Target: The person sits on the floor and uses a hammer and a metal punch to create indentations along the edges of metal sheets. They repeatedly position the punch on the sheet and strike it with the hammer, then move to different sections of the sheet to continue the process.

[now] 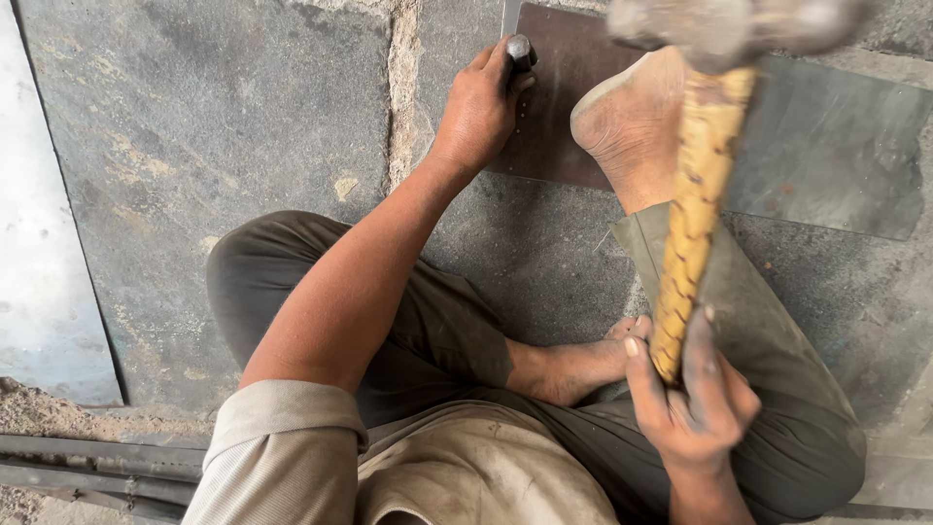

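— What are the two hands holding?

— The left hand [481, 107] is closed around a dark metal punch [520, 51], its tip set on a brown metal sheet [573, 107] at the upper centre of the frame. The right hand [695, 399], lower right, grips the yellow wooden handle of a hammer [695, 194].

— And the hammer head?

— Raised and blurred at the top edge, above the sheet. A bare foot [632, 126] rests on that sheet, which lies on the stone floor [214, 126].
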